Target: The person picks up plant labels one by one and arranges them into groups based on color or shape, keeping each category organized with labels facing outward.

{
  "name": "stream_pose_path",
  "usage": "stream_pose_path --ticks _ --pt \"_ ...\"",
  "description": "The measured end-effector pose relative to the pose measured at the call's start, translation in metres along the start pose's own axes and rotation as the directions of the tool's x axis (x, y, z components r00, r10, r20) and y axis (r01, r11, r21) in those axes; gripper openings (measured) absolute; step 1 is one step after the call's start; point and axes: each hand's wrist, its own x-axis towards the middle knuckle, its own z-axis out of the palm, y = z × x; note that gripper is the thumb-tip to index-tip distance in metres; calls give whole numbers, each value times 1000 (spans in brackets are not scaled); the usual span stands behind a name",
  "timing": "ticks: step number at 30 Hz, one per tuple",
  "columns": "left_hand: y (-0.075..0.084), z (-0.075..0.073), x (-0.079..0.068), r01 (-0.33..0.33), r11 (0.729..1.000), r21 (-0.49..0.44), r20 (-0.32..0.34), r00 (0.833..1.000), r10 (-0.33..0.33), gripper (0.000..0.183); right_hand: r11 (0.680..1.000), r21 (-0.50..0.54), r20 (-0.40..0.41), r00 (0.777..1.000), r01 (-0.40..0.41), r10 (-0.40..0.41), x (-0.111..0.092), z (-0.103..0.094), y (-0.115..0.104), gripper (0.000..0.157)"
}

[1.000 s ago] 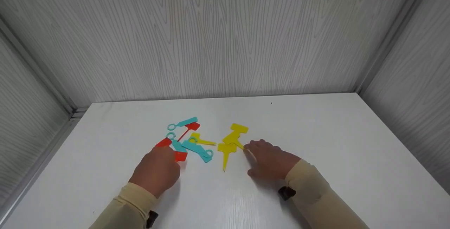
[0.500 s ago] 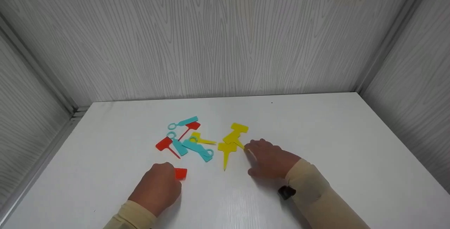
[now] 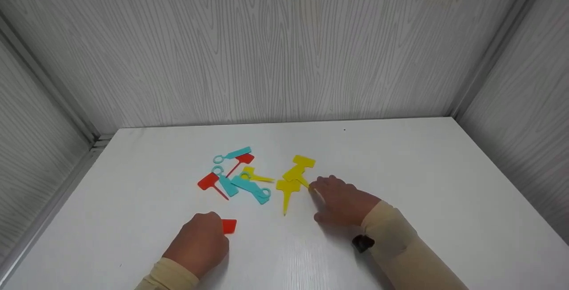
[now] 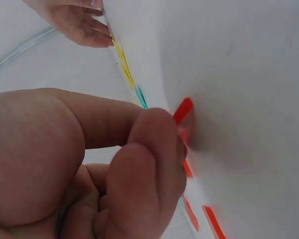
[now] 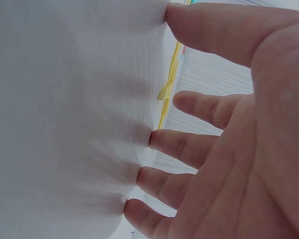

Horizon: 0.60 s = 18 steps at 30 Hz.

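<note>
My left hand [image 3: 198, 243] pinches a red T-shaped plant label [image 3: 229, 226] between thumb and fingers, low over the front of the white table. Its stem is hidden by the hand. In the left wrist view, the label's red end [image 4: 184, 110] pokes out past the fingertips. My right hand [image 3: 340, 201] rests with spread fingers on the table, its fingertips at the stem of a yellow plant label [image 3: 294, 174]. The right wrist view shows the thumb [image 5: 209, 25] and several fingertips touching the white surface, with nothing gripped.
Another yellow label [image 3: 288, 186] lies beside the right hand. Left of it is a loose group: blue ring-ended tags [image 3: 243, 184], a red label [image 3: 208, 181], a second red label [image 3: 245, 158] and a yellow label [image 3: 262, 178]. Grey wood-grain panels [image 3: 275, 50] enclose the table.
My left hand has drawn back toward the table's front edge with a red label, leaving another red label lying uncovered by the blue tags. My right hand stays in place.
</note>
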Motion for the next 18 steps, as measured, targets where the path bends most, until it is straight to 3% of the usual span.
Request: stream_pose_path --ticks 8,18 --pt "-1 0 0 -1 1000 -4 8 1000 1 34 999 -15 -12 999 41 -41 -2 -1 0 71" --pt "-2 -1 0 17 1000 -8 28 999 -17 31 1000 6 1 1000 -2 2 -1 0 0 72"
